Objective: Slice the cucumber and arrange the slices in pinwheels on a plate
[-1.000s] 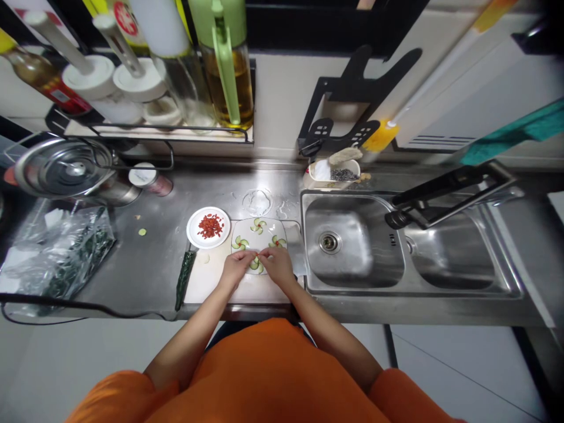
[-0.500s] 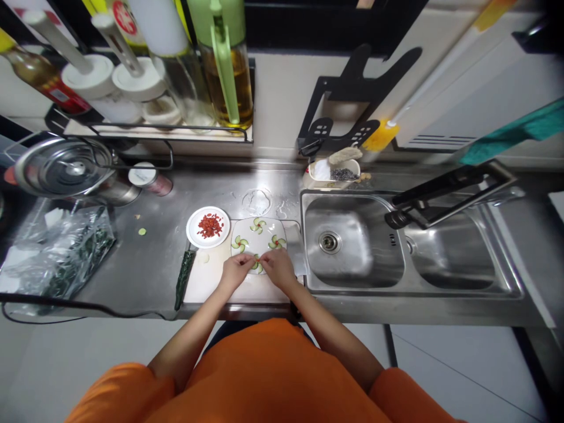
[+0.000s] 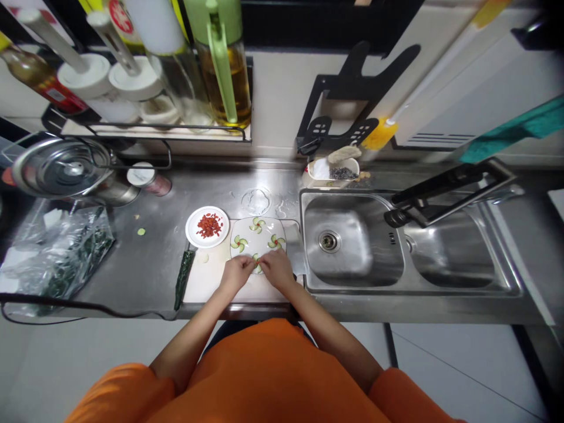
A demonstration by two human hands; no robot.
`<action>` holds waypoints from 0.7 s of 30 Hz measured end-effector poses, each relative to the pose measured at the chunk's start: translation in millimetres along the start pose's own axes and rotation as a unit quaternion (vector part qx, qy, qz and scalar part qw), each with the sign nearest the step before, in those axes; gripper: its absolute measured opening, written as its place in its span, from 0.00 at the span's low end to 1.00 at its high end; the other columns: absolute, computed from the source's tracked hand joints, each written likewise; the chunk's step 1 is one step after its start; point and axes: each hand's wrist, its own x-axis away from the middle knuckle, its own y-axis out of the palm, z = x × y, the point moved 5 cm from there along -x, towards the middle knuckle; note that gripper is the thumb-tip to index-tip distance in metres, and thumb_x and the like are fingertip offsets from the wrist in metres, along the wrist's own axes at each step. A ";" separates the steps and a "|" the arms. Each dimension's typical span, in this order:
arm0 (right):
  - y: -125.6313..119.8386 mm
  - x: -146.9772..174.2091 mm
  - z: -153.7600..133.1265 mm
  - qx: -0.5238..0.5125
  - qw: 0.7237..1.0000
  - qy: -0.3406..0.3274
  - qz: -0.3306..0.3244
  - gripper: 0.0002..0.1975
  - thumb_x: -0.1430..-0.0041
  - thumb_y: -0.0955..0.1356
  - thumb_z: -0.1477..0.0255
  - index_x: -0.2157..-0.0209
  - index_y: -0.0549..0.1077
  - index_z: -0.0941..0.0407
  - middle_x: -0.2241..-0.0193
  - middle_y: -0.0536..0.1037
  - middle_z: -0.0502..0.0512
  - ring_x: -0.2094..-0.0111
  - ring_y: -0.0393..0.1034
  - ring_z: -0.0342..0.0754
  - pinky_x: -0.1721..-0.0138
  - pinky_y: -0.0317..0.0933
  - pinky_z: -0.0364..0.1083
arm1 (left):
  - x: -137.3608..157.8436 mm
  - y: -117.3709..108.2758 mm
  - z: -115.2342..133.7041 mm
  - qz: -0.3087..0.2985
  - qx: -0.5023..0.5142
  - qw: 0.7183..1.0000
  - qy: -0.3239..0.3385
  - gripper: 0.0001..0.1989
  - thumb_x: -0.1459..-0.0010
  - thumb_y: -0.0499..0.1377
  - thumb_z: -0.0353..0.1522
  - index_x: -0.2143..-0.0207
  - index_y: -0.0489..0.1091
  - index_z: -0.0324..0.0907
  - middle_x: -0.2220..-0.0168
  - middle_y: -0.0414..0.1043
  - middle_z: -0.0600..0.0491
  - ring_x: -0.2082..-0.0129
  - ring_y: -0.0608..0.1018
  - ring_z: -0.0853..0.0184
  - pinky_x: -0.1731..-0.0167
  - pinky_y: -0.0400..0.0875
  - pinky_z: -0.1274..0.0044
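Note:
Over the near edge of a white square plate [image 3: 245, 226], my left hand [image 3: 237, 273] and my right hand [image 3: 277, 269] meet with fingertips pinched. Between them is a pinwheel of cucumber slices [image 3: 257, 268], partly hidden by the fingers. Whatever the fingertips hold is too small to make out. Three more cucumber pinwheels lie on the plate, at the left, back [image 3: 257, 224] and right [image 3: 277, 242], with red bits at their centres. The plate rests on a pale cutting board [image 3: 202, 285]. Left of it, a round white plate [image 3: 190, 228] holds red goji berries [image 3: 210, 225].
A dark green cucumber piece [image 3: 183, 279] lies along the board's left edge. A double sink [image 3: 356, 258] with a black faucet [image 3: 434, 194] is to the right. Farther left are a plastic bag of greens [image 3: 74, 252] and a lidded pot [image 3: 66, 170]. A condiment rack [image 3: 176, 134] hangs above.
Both hands stay at the near pinwheel, their fingertips shifting only slightly. The view has moved a little; the plates and food keep their places.

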 end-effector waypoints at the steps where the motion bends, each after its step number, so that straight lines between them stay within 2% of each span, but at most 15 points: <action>1: 0.2 0.1 -0.2 0.000 1.000 -0.001 0.001 0.10 0.40 0.63 0.69 0.70 0.76 0.54 0.69 0.75 0.52 0.63 0.63 0.48 0.57 0.52 0.47 | 0.3 -0.3 0.6 0.000 -0.006 1.000 0.001 0.12 0.49 0.56 0.38 0.78 0.73 0.42 0.78 0.73 0.55 0.75 0.72 0.69 0.73 0.61 0.80; 8: 1.4 0.1 0.2 -0.003 1.000 0.000 -0.004 0.10 0.40 0.63 0.70 0.70 0.76 0.53 0.70 0.74 0.52 0.63 0.62 0.48 0.57 0.52 0.47 | 1.4 -1.1 5.8 -0.002 -0.042 0.999 0.014 0.11 0.47 0.55 0.35 0.77 0.73 0.42 0.77 0.74 0.55 0.75 0.72 0.69 0.72 0.61 0.80; 14: 0.0 1.0 0.6 0.004 1.000 -0.002 0.001 0.11 0.39 0.63 0.69 0.71 0.76 0.53 0.70 0.74 0.52 0.64 0.62 0.48 0.57 0.51 0.47 | 1.9 -1.1 6.8 0.000 -0.039 0.999 0.019 0.09 0.47 0.56 0.34 0.73 0.75 0.43 0.72 0.76 0.53 0.71 0.75 0.68 0.69 0.62 0.79; 21: -0.4 1.0 0.2 0.012 1.000 -0.002 -0.004 0.11 0.39 0.63 0.68 0.70 0.75 0.53 0.70 0.75 0.52 0.64 0.62 0.47 0.57 0.50 0.46 | 1.6 0.3 4.9 -0.007 -0.035 0.999 0.011 0.09 0.47 0.56 0.35 0.73 0.75 0.42 0.73 0.76 0.54 0.72 0.74 0.69 0.70 0.62 0.80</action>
